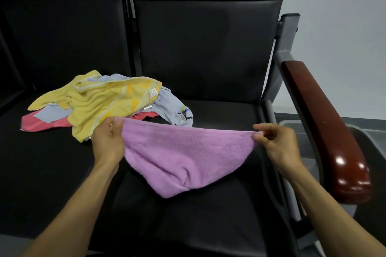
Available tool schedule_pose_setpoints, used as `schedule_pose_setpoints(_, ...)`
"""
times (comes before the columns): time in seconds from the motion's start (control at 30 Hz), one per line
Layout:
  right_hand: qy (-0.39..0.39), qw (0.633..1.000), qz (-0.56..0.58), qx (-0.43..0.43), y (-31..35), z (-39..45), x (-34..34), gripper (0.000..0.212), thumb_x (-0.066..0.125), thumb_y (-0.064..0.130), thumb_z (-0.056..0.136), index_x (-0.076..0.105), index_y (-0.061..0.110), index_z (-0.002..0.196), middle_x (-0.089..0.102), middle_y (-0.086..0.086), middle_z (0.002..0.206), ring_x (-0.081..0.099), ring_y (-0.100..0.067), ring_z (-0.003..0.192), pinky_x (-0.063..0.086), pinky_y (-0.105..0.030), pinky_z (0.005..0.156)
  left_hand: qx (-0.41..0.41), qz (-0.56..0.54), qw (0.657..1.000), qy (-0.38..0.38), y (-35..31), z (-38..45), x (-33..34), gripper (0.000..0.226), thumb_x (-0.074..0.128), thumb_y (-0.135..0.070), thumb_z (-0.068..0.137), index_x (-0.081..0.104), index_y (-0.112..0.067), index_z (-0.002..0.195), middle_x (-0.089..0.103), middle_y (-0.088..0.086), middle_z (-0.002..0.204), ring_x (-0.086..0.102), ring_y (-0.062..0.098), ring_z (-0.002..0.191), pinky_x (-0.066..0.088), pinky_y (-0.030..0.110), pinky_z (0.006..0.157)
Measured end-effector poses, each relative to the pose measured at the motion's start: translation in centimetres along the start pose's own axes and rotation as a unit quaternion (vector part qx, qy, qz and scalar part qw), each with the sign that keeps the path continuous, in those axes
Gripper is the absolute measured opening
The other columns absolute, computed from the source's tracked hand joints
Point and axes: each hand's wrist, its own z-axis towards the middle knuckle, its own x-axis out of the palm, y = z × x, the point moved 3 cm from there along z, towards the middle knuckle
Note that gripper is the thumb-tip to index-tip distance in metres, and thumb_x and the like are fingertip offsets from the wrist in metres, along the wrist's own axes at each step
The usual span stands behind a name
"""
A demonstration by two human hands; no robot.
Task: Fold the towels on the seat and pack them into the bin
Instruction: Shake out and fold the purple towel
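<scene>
- Left hand [108, 142]: fingers curled, pinching the left top corner of the purple towel [183, 158].
- Right hand [275, 144]: thumb and fingers pinching the right corner.
- The towel sags between the fingers over the black seat [208, 215].
- Towel pile [100, 102]: beyond the left fingers.
- Grey bin [359, 137]: right of the right fingers, past the armrest [325, 123].

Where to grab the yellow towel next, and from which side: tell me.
Pinch the yellow towel at its striped hem corner by the white label, coming from above on its right side. That edge lies on top of the heap, flat and exposed, so the blue towel and pink towel beneath should stay put.
</scene>
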Motion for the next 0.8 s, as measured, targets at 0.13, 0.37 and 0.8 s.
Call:
schedule_pose_setpoints(0.13,-0.024,0.991,0.116,0.057,0.7,-0.8,0.3,0.008,0.074,0.007,0.087,0.075,0.013,0.092,0.074,0.002,0.083,0.069,-0.008,0.077,0.053,-0.014,0.068,0.003,-0.009,1.000,-0.020,-1.0,-0.2,-0.4,0.028,0.046,-0.030,0.107,0.064,-0.008,0.100,0.061,0.008,0.086,0.053,0.018,0.076,0.042,0.034,0.063)
schedule_pose_setpoints(0.37,-0.083,0.994,0.068,-0.007,4.5,-3.7,-2.6,0.017,0.070,0.012,0.092,0.070,0.020,0.077,0.071,0.001,0.076,0.064,-0.010,0.068,0.051,-0.030,0.070,0.072,0.028,0.997,0.014,-5.3,-2.2,-3.7,0.015,0.049,-0.016,0.104,0.058,-0.006,0.097,0.063,0.013,0.087,0.059,0.026,0.079,0.046,0.035,0.065)
schedule_pose_setpoints(0.8,-0.134,0.954,-0.131,-0.232,22.1,-4.8,-11.9,0.016,0.070,-0.002,0.085,0.080,0.010,0.092,0.076,-0.005,0.086,0.071,-0.016,0.080,0.048,-0.021,0.076,0.227,0.078,0.971,-0.018,-18.5,-0.5,-11.8,0.020,0.050,-0.013,0.102,0.066,-0.009,0.090,0.065,0.009,0.081,0.059,0.025,0.078,0.039,0.033,0.062)
